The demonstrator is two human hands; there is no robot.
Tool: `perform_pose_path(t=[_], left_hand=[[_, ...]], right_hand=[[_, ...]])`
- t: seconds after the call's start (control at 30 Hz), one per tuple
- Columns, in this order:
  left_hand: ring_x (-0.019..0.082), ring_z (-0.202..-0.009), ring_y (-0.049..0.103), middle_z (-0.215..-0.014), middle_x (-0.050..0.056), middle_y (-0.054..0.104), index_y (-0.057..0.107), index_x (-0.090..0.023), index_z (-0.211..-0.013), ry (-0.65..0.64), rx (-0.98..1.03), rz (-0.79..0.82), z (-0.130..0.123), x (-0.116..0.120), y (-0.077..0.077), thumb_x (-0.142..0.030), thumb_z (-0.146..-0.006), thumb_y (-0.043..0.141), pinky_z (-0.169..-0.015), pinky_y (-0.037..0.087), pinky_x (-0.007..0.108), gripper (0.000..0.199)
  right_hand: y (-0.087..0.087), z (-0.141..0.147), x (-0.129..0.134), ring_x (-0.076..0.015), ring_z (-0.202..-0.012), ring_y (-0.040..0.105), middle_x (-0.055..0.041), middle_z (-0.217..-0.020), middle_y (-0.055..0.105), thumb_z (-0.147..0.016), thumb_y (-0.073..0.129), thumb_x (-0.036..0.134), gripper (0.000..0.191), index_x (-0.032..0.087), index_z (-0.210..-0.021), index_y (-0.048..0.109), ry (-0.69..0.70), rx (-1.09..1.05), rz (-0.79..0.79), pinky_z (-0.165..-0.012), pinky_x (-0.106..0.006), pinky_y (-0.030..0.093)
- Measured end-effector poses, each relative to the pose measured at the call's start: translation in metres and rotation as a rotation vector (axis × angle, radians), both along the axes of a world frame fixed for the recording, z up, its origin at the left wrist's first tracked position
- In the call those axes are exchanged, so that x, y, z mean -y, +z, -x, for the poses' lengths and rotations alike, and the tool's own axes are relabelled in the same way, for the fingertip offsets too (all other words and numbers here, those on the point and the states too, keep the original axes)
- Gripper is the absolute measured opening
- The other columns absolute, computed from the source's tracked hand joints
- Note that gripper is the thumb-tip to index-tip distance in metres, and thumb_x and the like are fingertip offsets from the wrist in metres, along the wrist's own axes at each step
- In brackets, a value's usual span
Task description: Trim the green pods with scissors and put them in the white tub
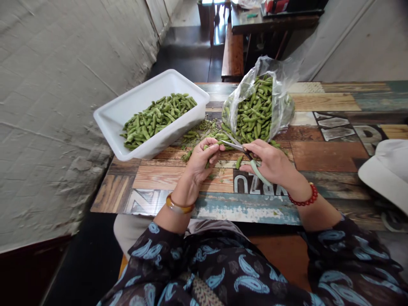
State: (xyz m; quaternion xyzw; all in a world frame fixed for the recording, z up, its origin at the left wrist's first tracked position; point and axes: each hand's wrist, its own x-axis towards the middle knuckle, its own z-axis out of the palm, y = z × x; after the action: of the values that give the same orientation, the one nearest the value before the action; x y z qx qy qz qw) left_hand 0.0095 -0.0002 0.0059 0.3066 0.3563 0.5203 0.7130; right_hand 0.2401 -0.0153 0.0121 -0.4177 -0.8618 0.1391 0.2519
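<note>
Seemingly midway: pinching edamame pod [206, 147] in left hand [202, 160], gripping scissors [236, 146] in right hand [271, 159]; plenty left in plastic bag [281, 108] right of part-filled tub [178, 134].

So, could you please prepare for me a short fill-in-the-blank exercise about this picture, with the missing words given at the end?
1. The right hand holds a pair of ____ close to the left hand.
2. The tub with green pods in it is ____ in colour.
3. From the wearer's view, the clear plastic bag is to the ____ of the tub.
4. The beaded bracelet is ____ in colour.

Missing words: scissors; white; right; red.
</note>
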Motion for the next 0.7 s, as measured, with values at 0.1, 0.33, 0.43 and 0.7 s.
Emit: perform_pose_path(t=[0.1, 0.33, 0.43, 0.7], left_hand=[[0.001, -0.039, 0.036, -0.071, 0.000, 0.071, 0.054, -0.016, -0.082, -0.013, 0.016, 0.008, -0.001, 0.002, 0.000, -0.024, -0.064, 0.085, -0.038, 0.019, 0.015, 0.036], [0.001, -0.039, 0.037, -0.073, 0.001, 0.071, 0.053, -0.017, -0.082, -0.057, 0.026, -0.008, -0.002, 0.004, 0.000, -0.026, -0.067, 0.084, -0.038, 0.021, 0.014, 0.036], [0.001, -0.039, 0.037, -0.074, -0.001, 0.070, 0.052, -0.017, -0.082, -0.047, 0.041, -0.015, -0.002, 0.005, 0.001, -0.026, -0.069, 0.083, -0.039, 0.023, 0.015, 0.035], [0.000, -0.039, 0.038, -0.071, 0.003, 0.072, 0.052, -0.015, -0.079, -0.142, -0.019, -0.044, -0.012, 0.009, 0.002, -0.030, -0.068, 0.084, -0.039, 0.022, 0.015, 0.037]], right_hand=[[0.003, 0.004, 0.003, -0.0257, -0.090, 0.063, -0.0114, -0.107, 0.065, -0.088, 0.068, 0.051, 0.052, 0.018, -0.128, 0.059, -0.009, 0.004, 0.005, -0.077, -0.037, 0.052], [0.000, 0.005, 0.002, -0.0260, -0.090, 0.063, -0.0126, -0.109, 0.065, -0.088, 0.067, 0.052, 0.052, 0.017, -0.127, 0.060, -0.014, -0.004, -0.026, -0.076, -0.037, 0.052], [0.000, 0.006, 0.002, -0.0260, -0.090, 0.063, -0.0120, -0.108, 0.065, -0.087, 0.068, 0.053, 0.052, 0.018, -0.126, 0.061, -0.024, 0.001, -0.018, -0.076, -0.037, 0.052], [0.001, 0.011, 0.005, -0.0259, -0.093, 0.065, -0.0107, -0.107, 0.066, -0.088, 0.067, 0.053, 0.052, 0.020, -0.126, 0.060, 0.002, -0.060, 0.008, -0.077, -0.036, 0.053]])
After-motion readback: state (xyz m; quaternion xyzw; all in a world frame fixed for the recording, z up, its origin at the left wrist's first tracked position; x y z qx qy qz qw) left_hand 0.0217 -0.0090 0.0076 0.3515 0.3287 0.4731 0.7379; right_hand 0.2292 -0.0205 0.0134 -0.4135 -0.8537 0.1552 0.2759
